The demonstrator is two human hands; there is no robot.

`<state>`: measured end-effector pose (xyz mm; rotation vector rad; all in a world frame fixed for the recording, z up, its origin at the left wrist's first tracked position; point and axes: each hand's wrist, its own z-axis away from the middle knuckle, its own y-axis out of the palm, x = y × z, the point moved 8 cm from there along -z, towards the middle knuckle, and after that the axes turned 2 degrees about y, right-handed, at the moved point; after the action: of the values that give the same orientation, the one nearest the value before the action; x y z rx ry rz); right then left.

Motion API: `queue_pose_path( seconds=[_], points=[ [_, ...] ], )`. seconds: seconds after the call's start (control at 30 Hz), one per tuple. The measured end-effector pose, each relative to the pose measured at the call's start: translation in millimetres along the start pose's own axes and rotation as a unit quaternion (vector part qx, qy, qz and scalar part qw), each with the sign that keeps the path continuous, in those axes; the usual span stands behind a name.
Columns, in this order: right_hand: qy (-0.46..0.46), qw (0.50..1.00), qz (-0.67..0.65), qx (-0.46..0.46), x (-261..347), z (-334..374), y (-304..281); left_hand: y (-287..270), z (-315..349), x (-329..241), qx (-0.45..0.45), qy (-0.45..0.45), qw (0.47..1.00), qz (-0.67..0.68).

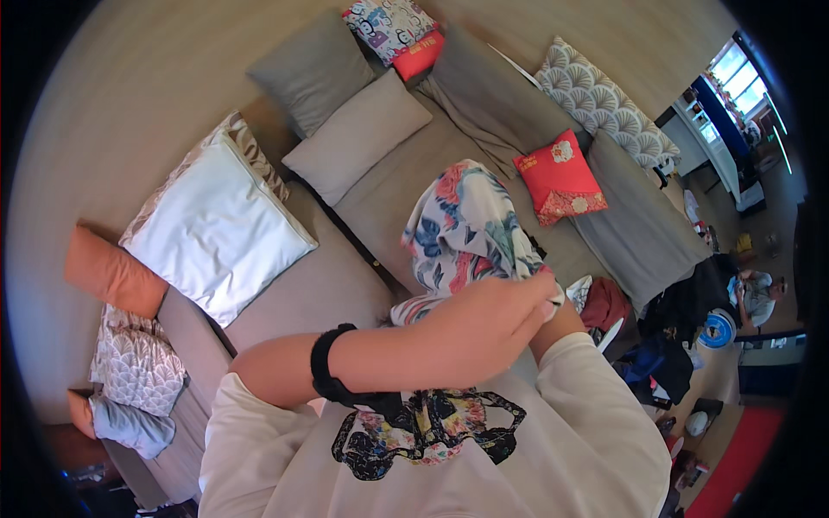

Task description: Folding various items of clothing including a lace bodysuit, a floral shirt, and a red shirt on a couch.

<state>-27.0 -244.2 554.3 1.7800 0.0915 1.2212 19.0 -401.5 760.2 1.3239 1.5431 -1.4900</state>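
A white cloth with red and blue flower print (471, 224) hangs bunched and upright in front of me, over the grey sofa seat. My left hand (518, 319) reaches across my body, its fingers closed on the cloth's lower right edge. A black strap circles my left arm. My right forearm (557, 332) runs up behind the left hand to the same edge. The cloth and left hand hide my right hand, possibly inside the cloth; its fingers do not show.
The grey sofa (371, 224) bears a white cushion (220, 229), a beige cushion (358, 134), a red cushion (561, 177) and an orange cushion (112, 272). A fan-patterned cushion (604, 104) lies along the back. Dark clothes (665, 363) pile at right; another person (758, 293) is beyond.
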Motion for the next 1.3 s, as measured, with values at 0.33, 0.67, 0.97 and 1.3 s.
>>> queue_pose_path(
  seconds=[0.33, 0.67, 0.97, 1.3],
  points=[
    [0.093, 0.993, 0.069, -0.037, 25, 105, -77, 32, 25, -7, 0.093, 0.005, 0.996, 0.000],
    [0.070, 0.980, 0.079, -0.171, 8, 109, -149, 49, 14, -43, 0.077, 0.075, 0.987, 0.119],
    [0.056, 0.975, -0.037, -0.212, -37, 90, -174, 50, -6, 20, 0.029, -0.016, 0.993, 0.113],
    [0.135, 0.981, -0.014, -0.136, -35, 178, -167, -113, -38, 260, -0.341, -0.219, 0.911, 0.081]
  ],
)
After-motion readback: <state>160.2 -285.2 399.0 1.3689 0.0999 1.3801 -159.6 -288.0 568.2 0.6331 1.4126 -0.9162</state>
